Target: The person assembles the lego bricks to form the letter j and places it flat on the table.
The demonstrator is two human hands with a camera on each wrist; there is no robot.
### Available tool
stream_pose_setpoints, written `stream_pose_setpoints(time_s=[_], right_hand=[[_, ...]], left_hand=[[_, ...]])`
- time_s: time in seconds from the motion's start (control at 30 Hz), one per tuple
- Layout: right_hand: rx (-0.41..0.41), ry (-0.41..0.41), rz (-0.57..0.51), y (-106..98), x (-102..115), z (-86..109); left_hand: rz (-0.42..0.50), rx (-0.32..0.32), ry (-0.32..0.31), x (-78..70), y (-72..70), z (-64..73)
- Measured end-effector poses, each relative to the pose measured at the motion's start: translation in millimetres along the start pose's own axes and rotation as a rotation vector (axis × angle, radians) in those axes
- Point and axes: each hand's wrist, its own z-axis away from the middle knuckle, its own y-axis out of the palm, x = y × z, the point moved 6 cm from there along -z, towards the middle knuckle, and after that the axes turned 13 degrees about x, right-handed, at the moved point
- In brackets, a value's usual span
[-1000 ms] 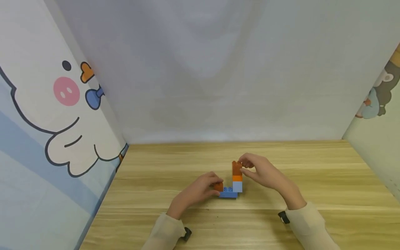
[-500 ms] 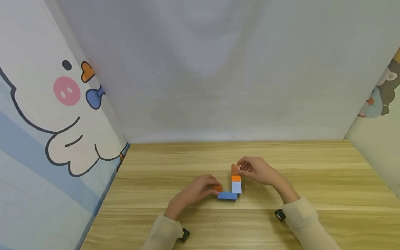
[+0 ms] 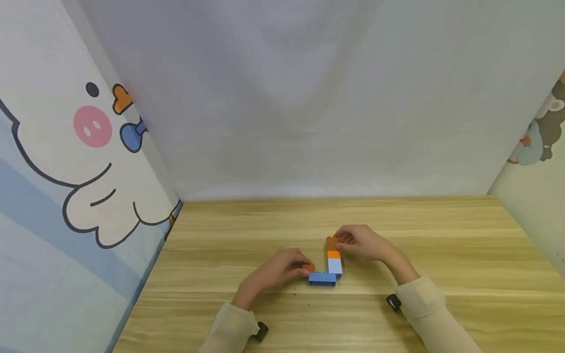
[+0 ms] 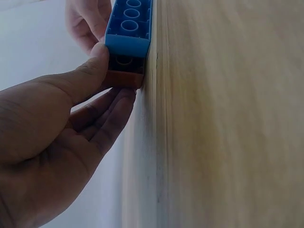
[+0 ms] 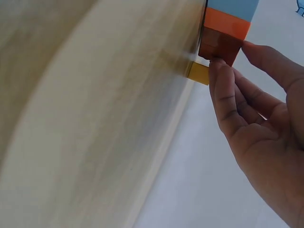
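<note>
A joined assembly of toy building bricks lies between my hands on the table. Its long blue brick [image 3: 322, 279] shows its hollow underside in the left wrist view. My left hand [image 3: 280, 268] pinches the reddish-brown brick [image 4: 124, 79] at the blue brick's left end, thumb on the near side. From the right end runs a column: a pale blue brick [image 3: 335, 266], an orange brick [image 3: 333, 254] and a brown brick [image 3: 332, 243]. Thumb and fingertips of my right hand [image 3: 365, 243] pinch that brown brick. Past it, a yellow brick [image 5: 198, 73] shows in the right wrist view.
The wood-grain table [image 3: 229, 225] meets a pale grey curtain [image 3: 282, 147] at its back edge. Cartoon-printed panels, one with a white figure [image 3: 48, 117], border the left and right sides. Both sleeves bear a small black device near the cuff.
The assembly has tipped backward, so the blue brick's underside now turns toward the front and the column leans lower. My right hand has come down with it; the left has hardly moved.
</note>
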Motion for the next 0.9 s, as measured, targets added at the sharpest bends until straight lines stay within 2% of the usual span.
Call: stream_pose_setpoints(time_s=[0.13,0.23,0.37,0.47,0.67,0.9], right_hand=[[-0.007,-0.004,0.015,0,-1,-1.6],[-0.043,0.012,0.039,-2,0,-0.4],[-0.118,0.080,0.096,-8,-2,0.5],[-0.143,0.150,0.132,-11,-3,-0.7],[-0.110,0.237,0.136,-11,-5,-4.8],[-0.096,0.236,0.164,-10,-8,-13.1]], left_hand=[[0.002,0.006,0.003,1.9,0.7,-0.2],[0.007,0.008,0.004,2.2,0.4,-0.5],[0.019,0.015,-0.003,3.5,0.8,-0.7],[0.025,0.023,-0.016,5.8,1.9,-0.7],[0.035,0.028,-0.014,5.5,2.7,-0.2],[0.047,0.020,-0.029,4.9,2.0,0.7]])
